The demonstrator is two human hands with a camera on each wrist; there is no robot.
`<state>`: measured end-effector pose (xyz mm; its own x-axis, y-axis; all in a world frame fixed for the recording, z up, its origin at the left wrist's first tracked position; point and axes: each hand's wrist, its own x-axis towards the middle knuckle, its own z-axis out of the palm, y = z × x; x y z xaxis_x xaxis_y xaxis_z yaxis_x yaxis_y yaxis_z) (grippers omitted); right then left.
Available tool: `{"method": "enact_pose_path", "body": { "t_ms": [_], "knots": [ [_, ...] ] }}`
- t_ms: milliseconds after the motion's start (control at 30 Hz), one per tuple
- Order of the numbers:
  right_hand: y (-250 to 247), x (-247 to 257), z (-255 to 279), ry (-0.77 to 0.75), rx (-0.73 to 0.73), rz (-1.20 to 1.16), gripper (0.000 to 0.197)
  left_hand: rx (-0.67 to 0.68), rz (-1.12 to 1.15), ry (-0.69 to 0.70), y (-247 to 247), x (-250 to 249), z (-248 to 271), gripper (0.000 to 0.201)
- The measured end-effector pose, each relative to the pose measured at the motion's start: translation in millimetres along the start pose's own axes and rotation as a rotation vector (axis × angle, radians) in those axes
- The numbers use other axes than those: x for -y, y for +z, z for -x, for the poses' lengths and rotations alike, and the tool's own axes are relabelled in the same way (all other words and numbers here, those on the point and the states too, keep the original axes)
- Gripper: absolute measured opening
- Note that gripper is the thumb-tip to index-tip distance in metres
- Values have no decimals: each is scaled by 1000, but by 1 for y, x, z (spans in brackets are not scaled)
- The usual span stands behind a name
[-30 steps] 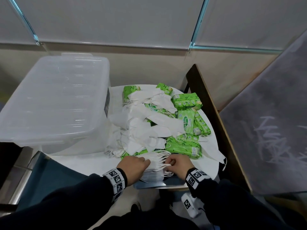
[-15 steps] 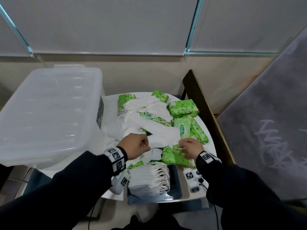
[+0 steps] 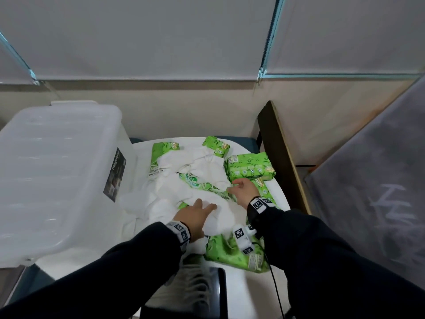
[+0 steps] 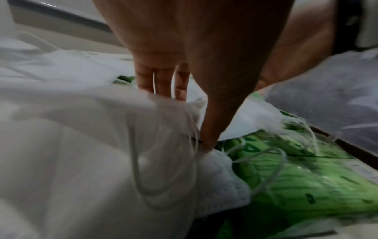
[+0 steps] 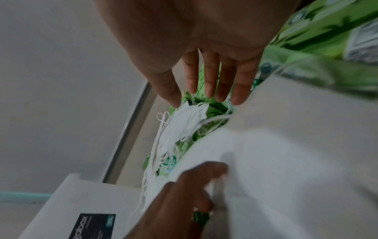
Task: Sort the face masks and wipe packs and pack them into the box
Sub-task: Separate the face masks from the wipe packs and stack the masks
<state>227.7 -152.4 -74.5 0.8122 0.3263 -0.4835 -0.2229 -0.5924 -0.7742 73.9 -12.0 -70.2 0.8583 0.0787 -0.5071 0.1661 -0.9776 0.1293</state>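
Observation:
White face masks (image 3: 174, 192) lie in a loose heap on the round white table (image 3: 259, 291), mixed with green wipe packs (image 3: 250, 168). My left hand (image 3: 205, 203) rests on a mask in the middle of the heap. In the left wrist view its straight fingers (image 4: 163, 85) reach behind a fold and the thumb presses on the mask's edge (image 4: 216, 163). To its right my right hand (image 3: 235, 185) hovers with straight fingers (image 5: 210, 84) just above a mask (image 5: 184, 122) and a wipe pack, holding nothing. The clear plastic box (image 3: 57, 180) stands at the left with its lid on.
A neat stack of masks (image 3: 195, 286) sits at the table's near edge, under my left forearm. Another wipe pack (image 3: 230, 254) lies in front of the right wrist. A dark wooden board (image 3: 282, 153) and a grey panel (image 3: 379, 192) close off the right side.
Both hands have left the mask stack at the near edge and reached forward into the heap. The left has gone from curled to flat on a mask; the right moved farther back.

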Motion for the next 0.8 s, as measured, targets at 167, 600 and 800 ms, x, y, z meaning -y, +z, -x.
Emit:
{"method": "enact_pose_path", "body": {
  "t_ms": [167, 600, 800],
  "knots": [
    [0, 18, -46, 2, -20, -10, 39, 7, 53, 173, -1, -25, -2, 77],
    [21, 26, -86, 34, 196, 36, 42, -408, 452, -223, -65, 74, -71, 90],
    [-19, 2, -39, 14, 233, -2, 26, -213, 317, -247, -82, 85, -112, 89]
  ]
}}
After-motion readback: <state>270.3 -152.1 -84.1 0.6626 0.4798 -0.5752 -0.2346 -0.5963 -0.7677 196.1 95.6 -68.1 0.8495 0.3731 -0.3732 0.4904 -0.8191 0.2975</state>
